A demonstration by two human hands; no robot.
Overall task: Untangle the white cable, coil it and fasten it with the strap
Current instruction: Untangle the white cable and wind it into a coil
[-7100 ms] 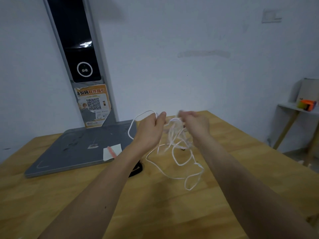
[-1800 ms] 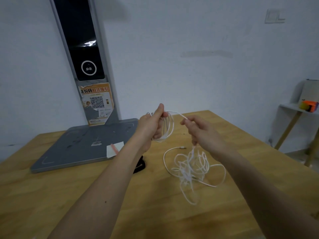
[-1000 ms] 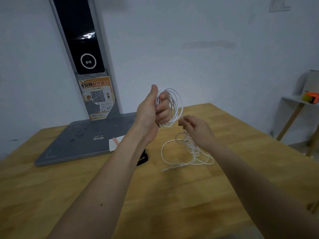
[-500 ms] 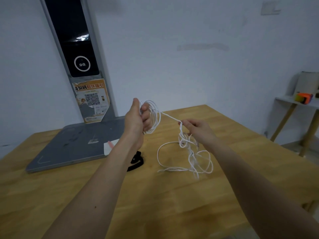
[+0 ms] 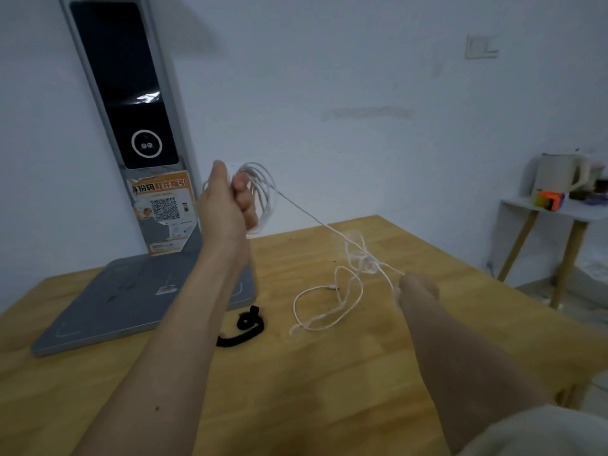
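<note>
White cable [image 5: 307, 214]: part coiled, part still a mess. My left hand [image 5: 227, 205], raised mid-frame w/ the wall behind it, has fingers curled round a bundle of loops [image 5: 263, 192], gripping them upright above the worktop [image 5: 329, 390]. From the loops one strand runs taut, down and to the right across the frame, into a small knot [image 5: 363, 261] just above the wood, centre-right. Below the knot the slack [image 5: 324, 307] lies in a couple of loose loops on the worktop; the plug end [image 5: 334, 287] seems to sit in the middle of them, too small to be sure.

My right hand [image 5: 416, 289] is low, just right of the knot, w/ a strand running to its fingertips. It's blurred, so I can't tell whether it's pinching the strand or just touching it.

Key relation: the cable's long axis goes diagonally from upper-left (coil) to lower-right (knot), and the knot sits close to the right hand, well apart from the left. So I'd judge the right hand has to clear the snag while the left just holds the coil steady; winding more on before that would prob pull the knot tighter.

Black strap [image 5: 245, 327] lies curled on the worktop, lower centre, between my forearms, near the front corner of the grey base plate [image 5: 115, 307] of the kiosk stand [image 5: 131, 93]. Nearer my left arm, not yet touched. Coiling roughly half done by my guess, fastening still to come.
</note>
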